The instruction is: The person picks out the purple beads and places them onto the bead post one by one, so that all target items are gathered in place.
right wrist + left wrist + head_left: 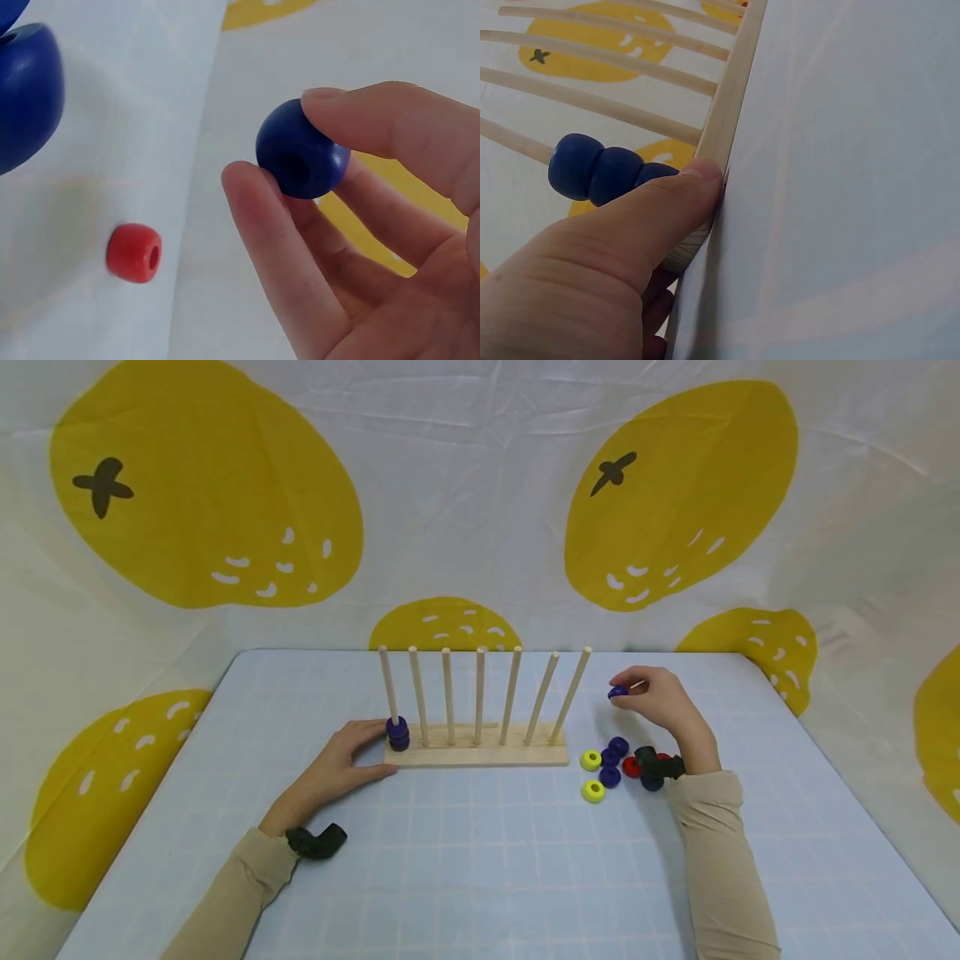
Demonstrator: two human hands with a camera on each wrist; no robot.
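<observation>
A wooden peg rack [480, 759] stands on the table with several upright pegs in a row. Three blue beads [576, 166] are stacked on its leftmost peg. My left hand [341, 767] grips the left end of the rack's base, thumb at the front edge and fingers behind, partly hidden. To the right of the rack, above the tabletop, my right hand [663, 703] pinches a blue bead [289, 142] between thumb and fingertips. The bead's hole shows in the right wrist view. The other pegs hold no beads.
Loose beads lie right of the rack, below my right hand: yellow beads [593, 791], several blue beads [610, 776] and red beads [632, 767], some partly hidden by the wrist camera [660, 764]. A white curtain [465, 485] with yellow fruit prints hangs behind the table.
</observation>
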